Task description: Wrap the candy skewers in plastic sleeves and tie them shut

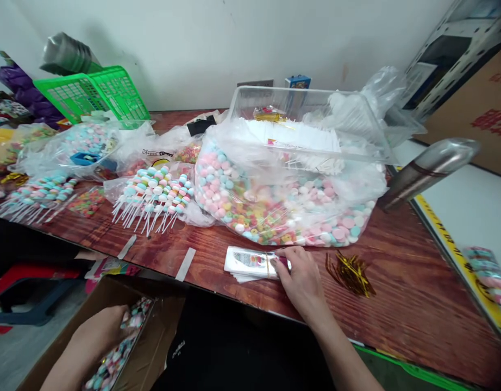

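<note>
Scanning the reddish wood-grain worktop (397, 304). Dipping the left hand (99, 328) into the open brown cardboard box (161, 336), fingers curling over wrapped pastel candy sticks (112, 364), grip unclear. Spotting the thin, gold-tied stack of printed clear plastic sleeves (250, 263) at the front edge and judging it light, floppy and slippery, best pinched at the tie. Laying the right hand (301, 279) fingertips close together on its right end, thumb hidden.

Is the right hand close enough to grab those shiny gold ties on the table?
Probably yes. The right hand rests on a stack of small bags, and the gold ties lie just beside it on the wooden table, with nothing between them.
</note>
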`<state>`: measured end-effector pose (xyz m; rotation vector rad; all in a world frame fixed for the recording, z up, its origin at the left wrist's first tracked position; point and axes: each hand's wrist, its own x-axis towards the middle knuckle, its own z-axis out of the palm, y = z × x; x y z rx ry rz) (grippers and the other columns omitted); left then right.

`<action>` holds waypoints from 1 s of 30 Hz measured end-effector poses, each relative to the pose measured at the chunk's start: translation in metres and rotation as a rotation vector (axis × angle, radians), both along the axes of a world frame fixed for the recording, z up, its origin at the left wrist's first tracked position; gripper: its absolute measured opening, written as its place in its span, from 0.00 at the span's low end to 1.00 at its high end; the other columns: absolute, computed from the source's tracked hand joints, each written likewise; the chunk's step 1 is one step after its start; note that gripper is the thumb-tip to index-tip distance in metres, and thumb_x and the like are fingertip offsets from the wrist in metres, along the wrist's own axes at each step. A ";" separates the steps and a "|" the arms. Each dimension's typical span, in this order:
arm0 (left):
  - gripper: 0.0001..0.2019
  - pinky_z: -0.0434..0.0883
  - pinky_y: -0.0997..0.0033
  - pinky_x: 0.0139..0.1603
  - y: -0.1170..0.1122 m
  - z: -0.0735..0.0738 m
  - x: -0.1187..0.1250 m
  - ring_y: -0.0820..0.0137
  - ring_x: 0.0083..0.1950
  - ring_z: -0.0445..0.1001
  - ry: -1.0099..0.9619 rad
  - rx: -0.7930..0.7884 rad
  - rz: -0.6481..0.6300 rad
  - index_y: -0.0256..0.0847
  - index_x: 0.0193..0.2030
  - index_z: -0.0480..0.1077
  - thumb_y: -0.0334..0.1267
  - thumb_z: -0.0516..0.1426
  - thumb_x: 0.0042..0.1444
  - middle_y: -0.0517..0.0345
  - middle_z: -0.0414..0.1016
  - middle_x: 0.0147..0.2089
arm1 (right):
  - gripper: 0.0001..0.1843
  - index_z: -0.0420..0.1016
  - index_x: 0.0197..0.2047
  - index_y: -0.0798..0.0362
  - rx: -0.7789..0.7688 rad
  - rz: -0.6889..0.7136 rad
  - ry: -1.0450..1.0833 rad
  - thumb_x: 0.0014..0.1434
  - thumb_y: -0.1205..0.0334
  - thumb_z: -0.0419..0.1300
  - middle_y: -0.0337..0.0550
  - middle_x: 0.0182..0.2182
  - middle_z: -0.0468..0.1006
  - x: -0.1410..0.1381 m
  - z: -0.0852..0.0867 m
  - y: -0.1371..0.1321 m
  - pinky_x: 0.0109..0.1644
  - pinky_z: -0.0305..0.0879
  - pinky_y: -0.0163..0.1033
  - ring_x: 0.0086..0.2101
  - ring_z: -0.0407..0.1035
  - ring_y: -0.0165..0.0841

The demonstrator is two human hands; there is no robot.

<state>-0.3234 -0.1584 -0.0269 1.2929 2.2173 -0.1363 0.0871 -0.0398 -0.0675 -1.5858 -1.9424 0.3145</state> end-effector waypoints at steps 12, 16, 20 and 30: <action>0.30 0.57 0.53 0.63 0.102 0.013 0.228 0.55 0.62 0.63 -0.370 0.794 -0.871 0.42 0.61 0.63 0.44 0.63 0.51 0.45 0.68 0.62 | 0.09 0.74 0.37 0.54 0.348 0.052 -0.280 0.64 0.69 0.53 0.47 0.40 0.80 -0.007 0.021 -0.012 0.47 0.55 0.47 0.43 0.67 0.41; 0.36 0.61 0.52 0.61 0.115 -0.015 0.248 0.56 0.60 0.65 -0.282 0.778 -0.852 0.41 0.65 0.57 0.41 0.64 0.50 0.47 0.68 0.63 | 0.08 0.73 0.41 0.56 0.579 0.078 -0.367 0.64 0.71 0.53 0.47 0.40 0.81 0.010 0.048 -0.022 0.50 0.56 0.49 0.43 0.69 0.40; 0.39 0.60 0.49 0.62 0.113 -0.017 0.249 0.56 0.61 0.65 -0.293 0.776 -0.812 0.41 0.66 0.56 0.40 0.66 0.48 0.47 0.67 0.63 | 0.06 0.74 0.41 0.56 0.705 -0.075 -0.376 0.60 0.72 0.60 0.48 0.37 0.80 0.033 0.076 -0.034 0.48 0.60 0.49 0.40 0.72 0.39; 0.28 0.67 0.55 0.56 0.088 0.017 0.283 0.58 0.53 0.72 -1.735 0.162 -0.190 0.40 0.52 0.73 0.48 0.67 0.44 0.46 0.76 0.51 | 0.04 0.73 0.40 0.53 0.670 -0.203 0.006 0.60 0.70 0.60 0.46 0.38 0.74 0.021 0.090 -0.054 0.47 0.66 0.44 0.40 0.70 0.36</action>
